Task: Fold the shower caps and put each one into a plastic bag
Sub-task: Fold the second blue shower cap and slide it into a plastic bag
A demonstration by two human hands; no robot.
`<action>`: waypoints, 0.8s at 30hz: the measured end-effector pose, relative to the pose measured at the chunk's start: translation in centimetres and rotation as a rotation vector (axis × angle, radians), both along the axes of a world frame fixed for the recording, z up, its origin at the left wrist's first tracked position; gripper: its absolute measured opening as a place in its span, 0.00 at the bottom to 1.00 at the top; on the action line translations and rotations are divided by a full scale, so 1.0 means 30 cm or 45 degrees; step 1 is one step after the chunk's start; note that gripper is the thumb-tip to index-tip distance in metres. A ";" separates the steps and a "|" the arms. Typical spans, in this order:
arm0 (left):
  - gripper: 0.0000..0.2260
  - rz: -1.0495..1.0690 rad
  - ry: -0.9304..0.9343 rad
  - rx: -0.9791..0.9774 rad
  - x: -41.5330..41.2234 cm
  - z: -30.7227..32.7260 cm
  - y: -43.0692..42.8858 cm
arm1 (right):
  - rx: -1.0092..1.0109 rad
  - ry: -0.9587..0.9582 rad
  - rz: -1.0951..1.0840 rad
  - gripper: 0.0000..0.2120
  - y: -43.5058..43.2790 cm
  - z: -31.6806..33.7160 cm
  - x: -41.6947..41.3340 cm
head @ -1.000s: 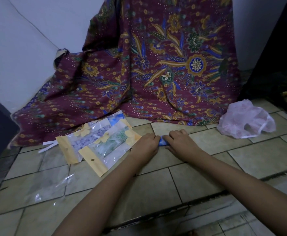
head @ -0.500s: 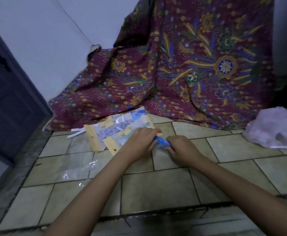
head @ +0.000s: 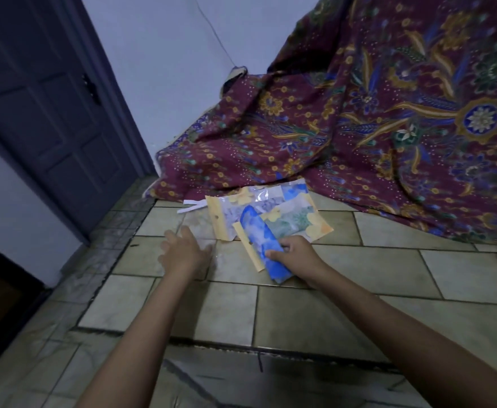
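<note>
Shower cap (head: pixel 260 245), blue and folded into a long strip, is pinched at its near end in your right hand (head: pixel 296 254), lying tilted across two filled yellow-topped packets (head: pixel 296 223) on the tiled floor (head: pixel 359 269), close to the floor's far edge, where the batik cloth (head: pixel 359 128) is draped. Your left hand (head: pixel 184 251) is released, fingers spread, blurred, over a clear plastic bag (head: pixel 203 231); whether they touch, you cannot tell.

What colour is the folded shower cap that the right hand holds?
Blue with pale whitish patches. The folded shower cap shows best in the head view.
</note>
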State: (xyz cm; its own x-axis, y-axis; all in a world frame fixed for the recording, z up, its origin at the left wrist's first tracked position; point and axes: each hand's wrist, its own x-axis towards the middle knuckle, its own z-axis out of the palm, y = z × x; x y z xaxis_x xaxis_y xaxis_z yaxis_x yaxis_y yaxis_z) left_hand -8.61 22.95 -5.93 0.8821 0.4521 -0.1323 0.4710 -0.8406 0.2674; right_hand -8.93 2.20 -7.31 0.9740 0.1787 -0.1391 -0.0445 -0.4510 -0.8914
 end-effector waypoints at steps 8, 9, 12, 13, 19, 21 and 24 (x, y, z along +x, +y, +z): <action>0.41 0.028 0.156 -0.238 -0.019 -0.011 -0.002 | 0.145 0.153 -0.013 0.10 0.067 -0.030 0.011; 0.41 0.037 0.154 -0.290 -0.021 -0.004 -0.001 | 0.166 0.164 -0.021 0.11 0.068 -0.031 0.012; 0.32 0.079 0.004 -0.459 -0.016 0.009 0.020 | 0.207 0.177 -0.038 0.13 0.061 -0.025 0.010; 0.25 0.067 -0.122 -0.524 -0.010 0.011 0.034 | 0.210 0.184 -0.038 0.14 0.058 -0.021 0.007; 0.07 -0.046 -0.706 -0.838 0.003 0.073 0.055 | 0.334 0.264 -0.029 0.05 0.028 0.002 0.007; 0.07 -0.079 -0.828 -0.991 0.003 0.103 0.034 | 0.400 0.278 -0.016 0.04 0.019 0.011 0.009; 0.10 -0.133 -1.008 -1.166 0.000 0.139 -0.007 | 0.471 0.286 -0.010 0.05 0.001 0.022 0.012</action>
